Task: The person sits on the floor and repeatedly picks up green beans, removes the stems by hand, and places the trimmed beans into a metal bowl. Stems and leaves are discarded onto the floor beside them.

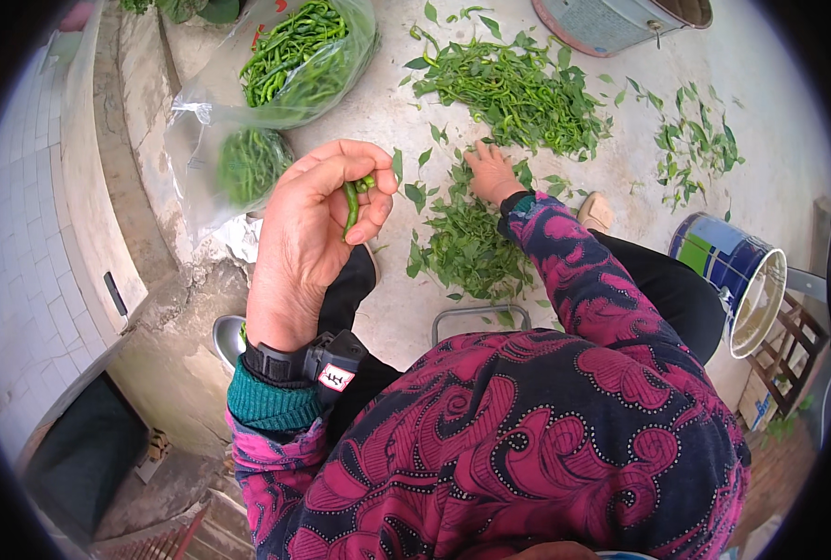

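My left hand (321,210) is raised at the left of the middle, its fingers curled around a few green chili peppers (352,210). Down on the floor, my right hand (491,173) reaches between two heaps, fingers slightly apart; what lies beneath its palm is hidden. Beyond it spreads a pile of green peppers mixed with leaves (527,98). Closer to my body sits a leafier heap (475,245), partly covered by my right forearm. A clear plastic bag (198,157) with many green peppers (296,52) inside stands at the upper left, beyond my left hand.
Scattered leaves (695,143) lie at the right. A metal bucket (597,28) stands at the top, and a blue paint bucket (713,252) lies tilted beside my right knee. A metal bowl (228,337) is partly hidden by my left wrist. A concrete step (135,126) borders the left.
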Tool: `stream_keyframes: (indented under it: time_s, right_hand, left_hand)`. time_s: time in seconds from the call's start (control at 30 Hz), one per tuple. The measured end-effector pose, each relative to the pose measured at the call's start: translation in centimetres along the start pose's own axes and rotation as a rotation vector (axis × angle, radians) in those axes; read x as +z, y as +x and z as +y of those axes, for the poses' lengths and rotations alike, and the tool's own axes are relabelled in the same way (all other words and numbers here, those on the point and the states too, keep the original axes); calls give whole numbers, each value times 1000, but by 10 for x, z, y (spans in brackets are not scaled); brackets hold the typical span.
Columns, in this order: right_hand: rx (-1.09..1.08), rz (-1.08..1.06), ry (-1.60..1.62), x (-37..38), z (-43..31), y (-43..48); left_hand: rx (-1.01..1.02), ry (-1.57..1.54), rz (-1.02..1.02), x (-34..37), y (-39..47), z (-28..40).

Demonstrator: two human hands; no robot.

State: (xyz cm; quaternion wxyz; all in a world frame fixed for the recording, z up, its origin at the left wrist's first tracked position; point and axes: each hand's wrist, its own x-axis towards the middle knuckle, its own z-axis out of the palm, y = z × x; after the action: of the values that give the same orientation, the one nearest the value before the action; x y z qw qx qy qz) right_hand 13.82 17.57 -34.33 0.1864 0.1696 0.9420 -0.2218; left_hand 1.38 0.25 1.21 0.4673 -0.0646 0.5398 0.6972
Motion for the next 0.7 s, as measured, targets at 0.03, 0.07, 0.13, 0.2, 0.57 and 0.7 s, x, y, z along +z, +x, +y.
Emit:
stream_keyframes:
  time_s: [0.03, 0.07, 0.13, 0.2, 0.57, 0.7]
  right_hand:
    - [-29, -82, 5, 4, -1, -10]
    - [-36, -175, -12, 8, -4, -23]
    - [4, -432, 22, 12, -6, -30]
    - [84, -732, 145, 14, -6, -22]
    - [446, 201, 223, -11, 47, 44]
    - [376, 228, 239, 3, 64, 43]
  left_hand:
    - [-4, 7, -12, 2, 0, 2]
    - [-5, 23, -7, 3, 0, 4]
    - [-14, 42, -1, 5, -1, 4]
    - [-17, 41, 4, 6, -2, 2]
    - [-63, 85, 74, 5, -6, -2]
    - [-51, 95, 43, 7, -5, -3]
